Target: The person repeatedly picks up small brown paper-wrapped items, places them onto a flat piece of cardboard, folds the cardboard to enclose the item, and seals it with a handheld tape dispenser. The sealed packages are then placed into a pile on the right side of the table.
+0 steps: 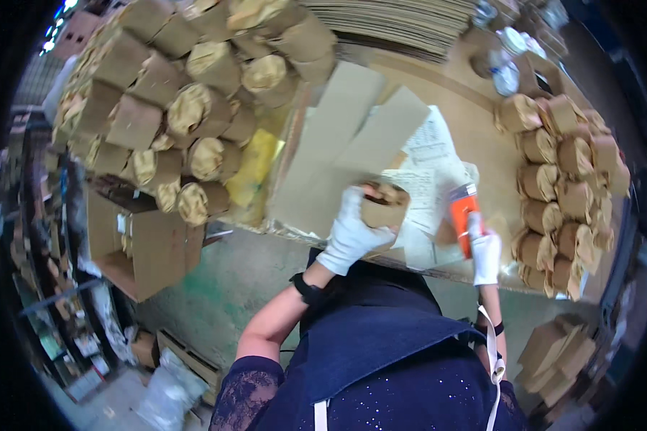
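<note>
L grip (352,230), white-gloved, is clasping pack (386,210): brown, approx. cylindrical, w/ crumpled paper at top. Pack is sitting between thumb & fingers, over near part of table (474,108). R grip (485,251), also gloved, is grasping orange tool (464,214); tool is extending fwd of R grip, greyish at far end; fine detail blurred, type n/c. Papers (431,147) w/ writing are lying between grips & fwd. Grey card strips (345,97) are lying fwd of L grip, partly overlapping. L stack (133,118), sim. packs, is standing well to left of L grip, yellow plastic (257,169) lying between. R stack (539,179), sim. packs in rows, is standing to right of R grip. Open carton (162,251) is resting well left of L grip.
</note>
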Available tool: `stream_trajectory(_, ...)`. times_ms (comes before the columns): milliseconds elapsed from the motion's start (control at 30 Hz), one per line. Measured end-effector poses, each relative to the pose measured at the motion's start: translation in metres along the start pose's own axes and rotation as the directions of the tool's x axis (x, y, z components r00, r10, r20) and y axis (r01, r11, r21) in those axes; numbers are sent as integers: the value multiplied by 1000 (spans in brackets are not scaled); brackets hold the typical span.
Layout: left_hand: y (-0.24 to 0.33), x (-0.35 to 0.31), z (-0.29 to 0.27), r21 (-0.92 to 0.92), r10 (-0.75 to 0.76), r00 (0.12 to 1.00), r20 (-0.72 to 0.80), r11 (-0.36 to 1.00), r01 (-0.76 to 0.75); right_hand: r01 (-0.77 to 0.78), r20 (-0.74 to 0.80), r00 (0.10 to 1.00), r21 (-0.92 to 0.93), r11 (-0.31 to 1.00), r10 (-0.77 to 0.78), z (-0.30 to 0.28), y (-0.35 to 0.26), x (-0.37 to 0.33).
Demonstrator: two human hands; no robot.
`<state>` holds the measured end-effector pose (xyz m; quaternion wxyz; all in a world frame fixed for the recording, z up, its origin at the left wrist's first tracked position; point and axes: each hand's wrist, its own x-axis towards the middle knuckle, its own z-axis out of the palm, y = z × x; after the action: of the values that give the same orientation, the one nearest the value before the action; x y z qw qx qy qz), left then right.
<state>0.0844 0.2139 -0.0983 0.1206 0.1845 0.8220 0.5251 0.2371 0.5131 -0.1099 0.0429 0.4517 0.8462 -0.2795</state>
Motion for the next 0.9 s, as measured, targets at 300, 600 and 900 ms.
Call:
stream_trajectory(300, -30, 18, -220, 88, 3, 488, -873, 985, 150, 185, -276, 842, -660, 728, -463, 9, 12, 71)
stream_trajectory(600, -18, 18, -166, 831, 388, 878, -280, 555, 20, 501, -334, 734, -322, 803, -592, -6, -49, 13)
stream_trajectory(900, -77, 11, -103, 961, 38, 996, 80, 260, -88, 7, -615, 548, -674, 739, -567, -218, 71, 54)
